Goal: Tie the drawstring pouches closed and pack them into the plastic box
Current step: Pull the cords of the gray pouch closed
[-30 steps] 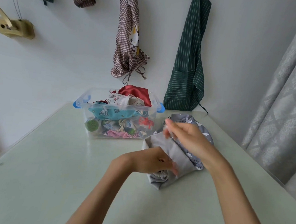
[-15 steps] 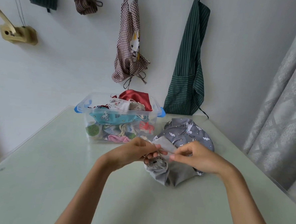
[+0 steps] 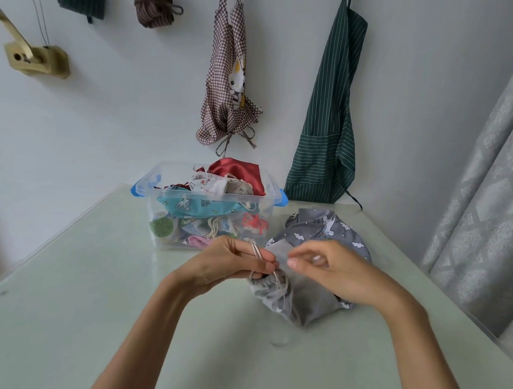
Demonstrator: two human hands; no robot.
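Observation:
A grey drawstring pouch (image 3: 305, 302) with white cloud prints lies on the pale green table (image 3: 62, 302), its gathered mouth facing left. My left hand (image 3: 230, 265) grips the pouch's cream cord (image 3: 258, 250), which loops over the fingers. My right hand (image 3: 332, 268) hovers just right of the mouth with thumb and forefinger curled; whether it pinches the cord is blurred. Behind them stands the clear plastic box (image 3: 273, 213) with blue handles, filled with several colourful pouches, a red one (image 3: 238, 170) on top.
Two aprons hang on the wall behind the box, a checked one (image 3: 229, 81) and a green striped one (image 3: 328, 123). A grey curtain (image 3: 490, 178) runs along the table's right edge. A brass fixture (image 3: 32, 57) is mounted at the upper left.
My left hand has risen from the pouch's mouth, drawing the cord up. My right hand let go of the pouch's upper edge and moved toward the cord. The mouth is now gathered.

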